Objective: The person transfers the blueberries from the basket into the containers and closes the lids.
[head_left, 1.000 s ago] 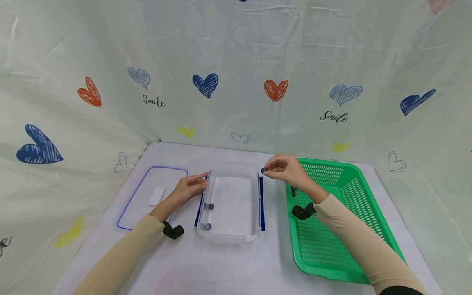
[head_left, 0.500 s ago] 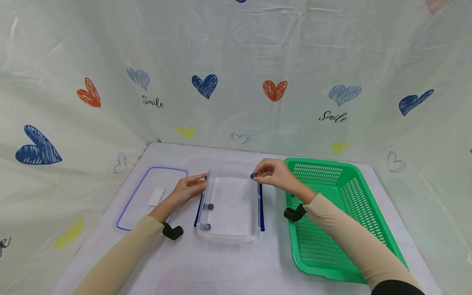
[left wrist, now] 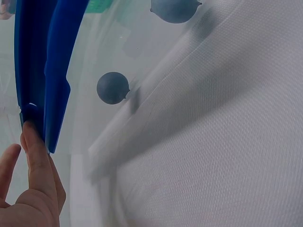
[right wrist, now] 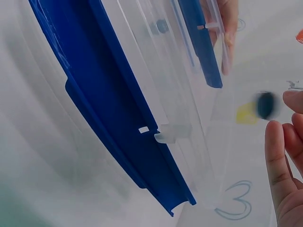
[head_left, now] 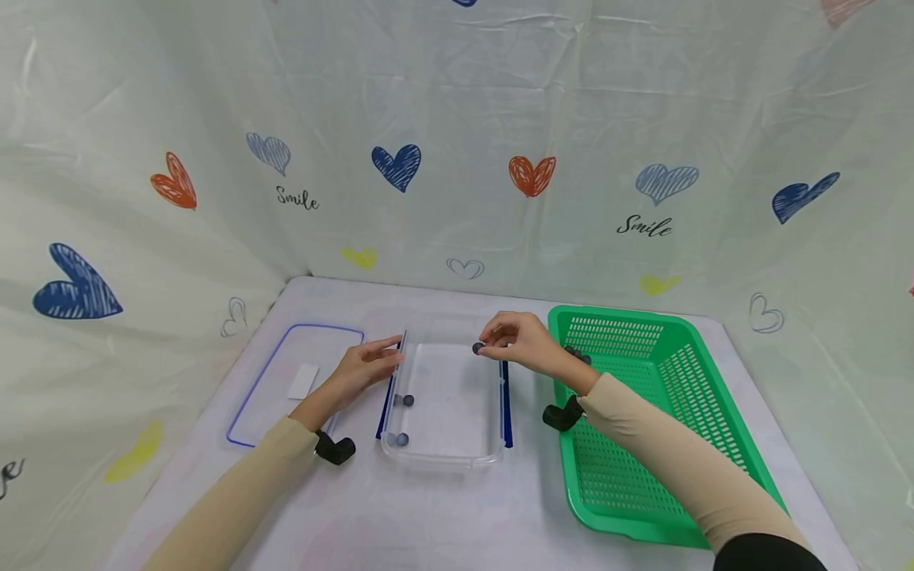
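Note:
In the head view my left hand (head_left: 360,371) touches the left side of a clear plastic box (head_left: 450,460) with blue side latches (left wrist: 52,71), its fingers extended. Two small round dark blue balls (head_left: 408,400) lie inside near the left wall; one (left wrist: 112,88) shows a tiny nub in the left wrist view. Over the box's far right part, my right hand (head_left: 521,341) has thumb and fingertips parted. A similar dark ball (right wrist: 266,105) hangs just off those fingertips, blurred in the right wrist view.
Right of the box stands a green perforated basket (head_left: 581,507), with several dark balls (head_left: 577,354) by its left wall. A clear lid with a blue rim (head_left: 266,373) lies to the left, a white label (head_left: 303,381) on it. A heart-printed curtain (head_left: 457,103) surrounds the table.
My right hand has moved left and slightly nearer, from beside the basket to above the box, bringing the ball along; the fingertips now stand off it. My left hand has stayed in place.

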A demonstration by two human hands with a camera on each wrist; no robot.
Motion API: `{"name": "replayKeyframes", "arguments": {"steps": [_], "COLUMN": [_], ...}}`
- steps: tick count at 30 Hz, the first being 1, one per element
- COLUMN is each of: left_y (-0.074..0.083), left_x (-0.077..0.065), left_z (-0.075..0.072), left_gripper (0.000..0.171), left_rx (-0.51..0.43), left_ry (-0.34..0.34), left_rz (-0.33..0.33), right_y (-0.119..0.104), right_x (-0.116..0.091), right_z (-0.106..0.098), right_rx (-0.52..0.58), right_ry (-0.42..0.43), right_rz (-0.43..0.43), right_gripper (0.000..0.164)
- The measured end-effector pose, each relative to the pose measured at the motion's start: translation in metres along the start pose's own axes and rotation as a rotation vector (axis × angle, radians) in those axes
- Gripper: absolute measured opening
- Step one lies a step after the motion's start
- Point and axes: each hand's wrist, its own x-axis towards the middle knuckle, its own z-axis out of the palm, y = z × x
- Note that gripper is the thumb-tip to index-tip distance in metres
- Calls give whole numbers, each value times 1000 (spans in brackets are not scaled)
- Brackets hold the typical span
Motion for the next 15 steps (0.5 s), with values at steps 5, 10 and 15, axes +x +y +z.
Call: {"name": "replayKeyframes", "arguments": {"steps": [5, 10, 15], "left_y": [-11, -18, -17], "left_x": [6, 10, 9], "left_z": [-3, -5, -5], "left_gripper": [59, 61, 62], "left_rx": [-30, -18, -15], "left_ry": [3, 10, 13], "left_rz": [1, 4, 5], "right_y": [-1, -2, -1], "right_x": [0, -2, -5], "right_z": [-1, -8, -17], "right_rx": [-8, 2, -12], "right_ry": [7, 32, 77], "right_rz": [13, 20, 16], "right_gripper": [12, 13, 14]}}
